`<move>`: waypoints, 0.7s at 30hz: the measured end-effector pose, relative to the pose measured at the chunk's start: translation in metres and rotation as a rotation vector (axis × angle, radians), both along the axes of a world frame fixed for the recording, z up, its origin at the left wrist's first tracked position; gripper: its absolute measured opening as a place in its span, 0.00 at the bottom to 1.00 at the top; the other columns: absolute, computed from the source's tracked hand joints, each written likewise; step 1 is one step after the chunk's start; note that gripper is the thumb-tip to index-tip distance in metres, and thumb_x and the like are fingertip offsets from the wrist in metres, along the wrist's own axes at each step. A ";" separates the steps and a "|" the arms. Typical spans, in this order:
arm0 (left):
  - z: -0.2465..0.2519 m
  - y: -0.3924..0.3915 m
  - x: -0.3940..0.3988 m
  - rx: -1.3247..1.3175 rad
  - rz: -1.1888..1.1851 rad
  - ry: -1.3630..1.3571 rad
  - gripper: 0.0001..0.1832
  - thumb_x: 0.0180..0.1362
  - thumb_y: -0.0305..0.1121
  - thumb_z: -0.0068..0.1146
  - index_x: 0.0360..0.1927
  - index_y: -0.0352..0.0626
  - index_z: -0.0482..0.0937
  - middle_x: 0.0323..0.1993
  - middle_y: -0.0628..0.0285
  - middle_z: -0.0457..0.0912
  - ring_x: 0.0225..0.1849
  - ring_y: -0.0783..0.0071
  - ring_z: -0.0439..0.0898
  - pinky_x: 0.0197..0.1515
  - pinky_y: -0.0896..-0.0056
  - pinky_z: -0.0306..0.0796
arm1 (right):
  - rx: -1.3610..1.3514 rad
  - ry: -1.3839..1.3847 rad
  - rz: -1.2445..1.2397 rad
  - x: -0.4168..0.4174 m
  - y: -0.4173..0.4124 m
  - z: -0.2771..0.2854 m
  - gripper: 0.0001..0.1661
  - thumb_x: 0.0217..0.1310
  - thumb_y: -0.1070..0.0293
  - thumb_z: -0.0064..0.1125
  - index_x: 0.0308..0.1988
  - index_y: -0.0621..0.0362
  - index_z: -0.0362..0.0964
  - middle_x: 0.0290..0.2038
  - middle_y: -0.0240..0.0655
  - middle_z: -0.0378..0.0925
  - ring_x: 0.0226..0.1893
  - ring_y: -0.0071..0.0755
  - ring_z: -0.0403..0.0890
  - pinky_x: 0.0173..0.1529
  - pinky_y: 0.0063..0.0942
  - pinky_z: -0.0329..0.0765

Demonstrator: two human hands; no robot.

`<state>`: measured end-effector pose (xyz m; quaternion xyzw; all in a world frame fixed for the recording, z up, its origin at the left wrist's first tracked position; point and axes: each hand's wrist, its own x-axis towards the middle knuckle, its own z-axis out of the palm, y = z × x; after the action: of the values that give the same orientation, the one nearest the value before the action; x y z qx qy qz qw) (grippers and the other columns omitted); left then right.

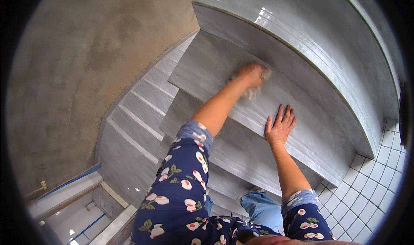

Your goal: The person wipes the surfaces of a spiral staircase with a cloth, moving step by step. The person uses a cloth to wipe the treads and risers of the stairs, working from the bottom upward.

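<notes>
My left hand (251,74) is closed around a crumpled pale cloth (252,93) and presses it on a grey marble stair tread (318,138). Motion blurs the hand and the cloth, whose loose folds stick out below and beside the fingers. Flat on the same tread, nearer its front edge, rests my right hand (280,127). Its fingers are spread and nothing is in it. Behind the cloth rises a grey riser (278,47), topped by a higher, glossy tread (307,41).
Lower steps (239,138) descend toward my body, where a jeans leg (262,209) shows. At left, stepped skirting panels (142,99) run along a bare plaster wall (71,57). White wall tiles (365,180) flank the right side. An opening with a wooden frame (110,196) lies lower left.
</notes>
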<state>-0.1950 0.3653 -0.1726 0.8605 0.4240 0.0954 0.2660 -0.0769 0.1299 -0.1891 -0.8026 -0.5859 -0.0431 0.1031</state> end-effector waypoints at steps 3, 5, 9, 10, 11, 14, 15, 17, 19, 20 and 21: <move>0.011 -0.003 -0.015 -0.244 0.190 -0.004 0.22 0.46 0.44 0.65 0.46 0.48 0.84 0.52 0.53 0.80 0.52 0.58 0.81 0.52 0.56 0.75 | 0.011 0.008 0.007 0.004 0.000 -0.001 0.41 0.59 0.54 0.53 0.68 0.59 0.56 0.71 0.53 0.51 0.72 0.58 0.49 0.72 0.58 0.42; 0.029 0.014 -0.022 -0.324 0.489 -0.003 0.23 0.46 0.41 0.64 0.49 0.50 0.82 0.52 0.52 0.80 0.53 0.55 0.79 0.51 0.53 0.75 | -0.007 -0.019 -0.008 0.022 -0.008 -0.003 0.41 0.59 0.53 0.53 0.68 0.59 0.56 0.71 0.53 0.51 0.72 0.58 0.48 0.72 0.58 0.42; -0.004 0.033 -0.020 0.449 0.717 0.255 0.25 0.54 0.42 0.56 0.54 0.43 0.78 0.54 0.52 0.77 0.54 0.52 0.73 0.51 0.51 0.70 | 0.003 0.022 0.008 0.003 -0.001 0.000 0.41 0.59 0.52 0.53 0.68 0.58 0.56 0.71 0.52 0.50 0.72 0.58 0.48 0.72 0.58 0.41; -0.013 0.034 -0.012 0.628 0.760 0.385 0.24 0.55 0.43 0.54 0.53 0.41 0.78 0.54 0.53 0.76 0.54 0.52 0.72 0.50 0.50 0.69 | 0.015 0.040 0.018 -0.007 0.006 0.001 0.41 0.59 0.52 0.53 0.68 0.58 0.56 0.71 0.52 0.50 0.72 0.58 0.48 0.72 0.59 0.41; -0.020 0.022 0.007 0.656 0.674 0.471 0.24 0.56 0.43 0.51 0.53 0.38 0.78 0.54 0.53 0.76 0.55 0.53 0.71 0.51 0.51 0.67 | 0.014 0.040 0.018 -0.007 0.007 0.001 0.41 0.59 0.52 0.52 0.68 0.58 0.56 0.71 0.52 0.50 0.72 0.58 0.48 0.72 0.59 0.41; -0.027 -0.031 0.055 0.593 0.300 0.527 0.25 0.54 0.41 0.53 0.54 0.41 0.78 0.57 0.54 0.74 0.57 0.53 0.70 0.53 0.50 0.69 | -0.004 0.045 0.012 -0.013 0.000 -0.001 0.41 0.60 0.52 0.53 0.68 0.57 0.57 0.71 0.52 0.50 0.72 0.58 0.48 0.72 0.59 0.42; -0.024 -0.039 0.055 0.472 0.202 0.339 0.25 0.52 0.41 0.54 0.54 0.43 0.79 0.57 0.54 0.75 0.57 0.53 0.72 0.53 0.50 0.70 | -0.004 0.039 0.005 -0.005 -0.002 -0.002 0.41 0.60 0.52 0.53 0.68 0.57 0.57 0.71 0.52 0.50 0.72 0.58 0.48 0.72 0.59 0.42; -0.014 -0.048 0.051 0.230 0.004 -0.029 0.25 0.50 0.40 0.57 0.54 0.47 0.80 0.57 0.54 0.76 0.57 0.54 0.74 0.54 0.50 0.72 | 0.009 0.029 0.000 0.005 -0.001 -0.004 0.41 0.60 0.52 0.53 0.68 0.57 0.57 0.71 0.52 0.51 0.72 0.58 0.48 0.72 0.59 0.42; -0.001 -0.044 0.031 0.003 0.113 -0.285 0.24 0.44 0.38 0.61 0.48 0.48 0.83 0.53 0.54 0.80 0.54 0.55 0.78 0.56 0.55 0.73 | 0.011 -0.001 -0.021 0.020 -0.008 -0.007 0.41 0.60 0.52 0.53 0.68 0.57 0.57 0.71 0.52 0.51 0.72 0.57 0.48 0.72 0.60 0.42; 0.001 -0.036 0.017 -0.016 0.178 -0.310 0.23 0.44 0.38 0.62 0.46 0.47 0.84 0.51 0.54 0.82 0.53 0.55 0.79 0.56 0.55 0.73 | 0.004 0.003 -0.021 0.020 -0.011 -0.007 0.41 0.60 0.52 0.53 0.68 0.57 0.57 0.71 0.51 0.51 0.72 0.57 0.48 0.72 0.60 0.41; 0.004 -0.022 0.005 -0.007 0.252 -0.268 0.25 0.44 0.36 0.62 0.49 0.45 0.82 0.52 0.52 0.81 0.54 0.52 0.78 0.56 0.54 0.73 | -0.003 0.012 -0.018 0.017 -0.009 -0.004 0.41 0.60 0.52 0.53 0.68 0.57 0.57 0.71 0.51 0.51 0.72 0.57 0.48 0.72 0.60 0.41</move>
<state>-0.1901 0.3434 -0.1691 0.7791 0.4895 0.2405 0.3089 -0.0596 0.1212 -0.1935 -0.8081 -0.5783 -0.0385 0.1049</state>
